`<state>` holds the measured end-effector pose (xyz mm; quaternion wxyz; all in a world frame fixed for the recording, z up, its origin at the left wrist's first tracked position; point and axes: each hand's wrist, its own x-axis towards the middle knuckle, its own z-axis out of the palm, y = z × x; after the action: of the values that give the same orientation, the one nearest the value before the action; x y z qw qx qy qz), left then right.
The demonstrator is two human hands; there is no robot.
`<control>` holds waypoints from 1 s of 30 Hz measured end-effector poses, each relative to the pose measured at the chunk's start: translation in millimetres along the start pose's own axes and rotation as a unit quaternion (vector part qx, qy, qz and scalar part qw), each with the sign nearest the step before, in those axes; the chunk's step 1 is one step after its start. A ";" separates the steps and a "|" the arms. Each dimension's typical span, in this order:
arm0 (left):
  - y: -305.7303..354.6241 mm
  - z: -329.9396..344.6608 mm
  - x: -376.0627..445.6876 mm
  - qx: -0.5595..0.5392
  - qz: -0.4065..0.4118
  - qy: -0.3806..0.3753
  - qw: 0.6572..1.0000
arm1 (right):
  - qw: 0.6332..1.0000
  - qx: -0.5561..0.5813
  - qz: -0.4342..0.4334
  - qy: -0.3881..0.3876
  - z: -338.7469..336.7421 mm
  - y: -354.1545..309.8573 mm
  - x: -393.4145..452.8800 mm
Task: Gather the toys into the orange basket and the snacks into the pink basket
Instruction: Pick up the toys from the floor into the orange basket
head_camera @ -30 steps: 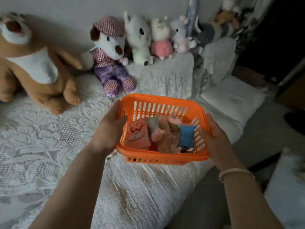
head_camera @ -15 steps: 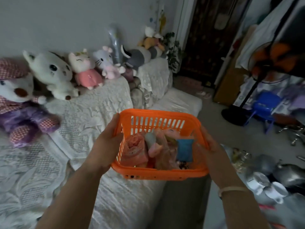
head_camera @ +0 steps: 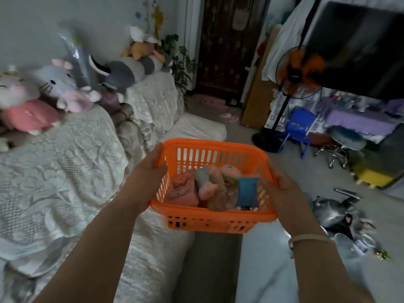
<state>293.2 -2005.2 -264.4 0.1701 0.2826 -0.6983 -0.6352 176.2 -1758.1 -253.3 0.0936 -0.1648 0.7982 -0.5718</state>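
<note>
At the centre of the view, just below the middle, a person's two bare hands hold an orange slotted plastic basket [head_camera: 213, 216] in the air above the edge of a sofa draped in white lace cloth [head_camera: 65, 171]. The left hand [head_camera: 148, 182] clasps the basket's rim at nine o'clock, thumb hooked over the top edge. The right hand [head_camera: 284, 193] clasps the rim at three o'clock, fingers wrapped down the outer wall. Inside the basket lie several soft toys: a pink plush figure [head_camera: 209, 184] and a small blue cushion-shaped toy [head_camera: 247, 191] among them.

The basket sits roughly level. To carry it well, I judge both hands should keep even height, since the toys are piled loosely and could spill if it tips.

At ten o'clock, large plush animals [head_camera: 54, 88] sit along the sofa back. At two o'clock stands an orange-bladed pedestal fan [head_camera: 299, 71]. No pink basket is visible.
</note>
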 end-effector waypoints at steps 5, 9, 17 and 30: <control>20.6 10.3 69.4 -0.016 0.013 -0.041 0.999 | 0.999 0.001 -0.004 0.042 3.4 -12.3 48.8; 42.6 20.5 118.9 -0.016 0.015 -0.070 0.997 | 0.998 0.004 -0.008 0.063 3.3 -24.0 84.5; 70.6 69.5 197.8 0.017 0.041 -0.129 0.991 | 0.994 0.026 -0.011 0.101 -22.5 -25.3 145.8; 90.8 207.1 355.6 0.028 0.061 -0.160 0.985 | 0.989 0.064 0.003 0.131 -91.5 39.1 329.6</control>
<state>-124.7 -2055.6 -246.3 0.0864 0.1392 -0.7498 -0.6411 -166.7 -1788.0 -247.4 0.0001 -0.0799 0.7660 -0.6379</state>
